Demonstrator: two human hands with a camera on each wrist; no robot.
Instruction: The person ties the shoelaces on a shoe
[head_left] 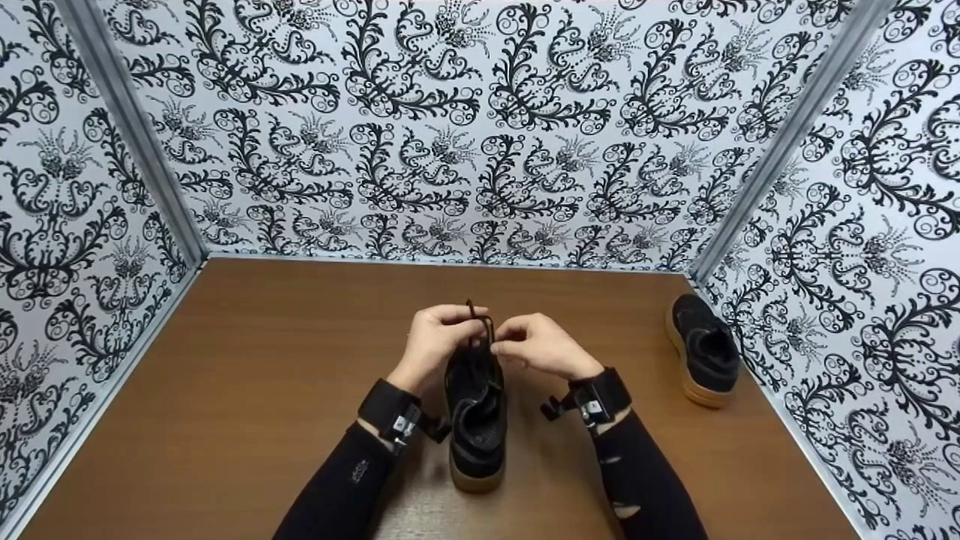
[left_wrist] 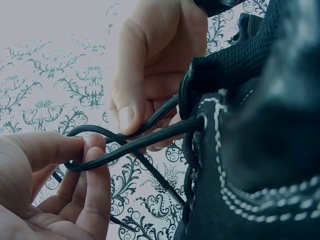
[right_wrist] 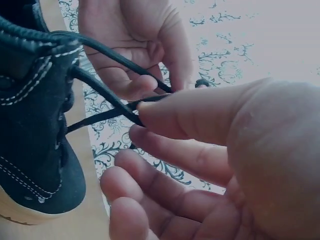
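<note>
A black shoe (head_left: 478, 442) with a tan sole stands on the table, toe pointing away from me. Over its front, my left hand (head_left: 431, 341) pinches a bent loop of the black shoelace (left_wrist: 100, 161) between thumb and fingers. On the other side, my right hand (head_left: 547, 346) pinches lace between thumb and index finger, close to where the strands cross. Its remaining fingers (right_wrist: 122, 182) are loosely bent in the right wrist view. Lace strands run from the top eyelets to both hands, and a loose strand slants down toward the shoe in the left wrist view.
A second black shoe (head_left: 701, 352) with a tan sole stands at the right side of the brown table (head_left: 285, 360), near the wall. Patterned black-and-white walls (head_left: 420, 150) enclose the back and both sides. Each wrist wears a black strap with a camera.
</note>
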